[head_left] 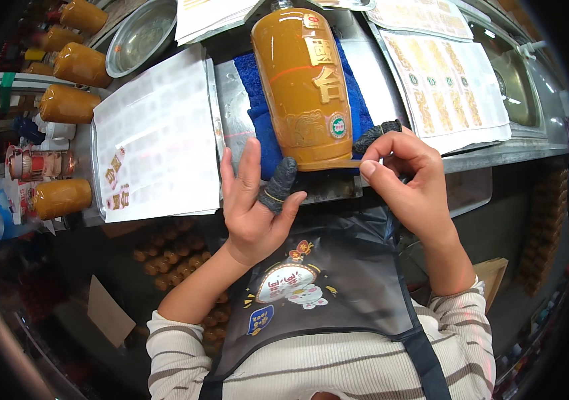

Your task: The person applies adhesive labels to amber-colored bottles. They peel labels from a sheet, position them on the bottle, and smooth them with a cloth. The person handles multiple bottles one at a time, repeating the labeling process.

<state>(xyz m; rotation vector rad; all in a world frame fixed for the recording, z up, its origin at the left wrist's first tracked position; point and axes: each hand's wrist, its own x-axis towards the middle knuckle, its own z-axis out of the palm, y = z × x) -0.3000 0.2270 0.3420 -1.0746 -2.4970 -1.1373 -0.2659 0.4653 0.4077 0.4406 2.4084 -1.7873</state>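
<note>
Your amber-brown bottle is glossy, with raised gold characters and a round green-and-white emblem low down; it lies on a blue towel, base toward you. Count one bottle here, at least five similar bottles at far left, two gold decal sheets at right. Your right hand pinches a thin strip reaching the base's right side; your left hand, fingers spread, grips nothing, just beside the base's left.
</note>
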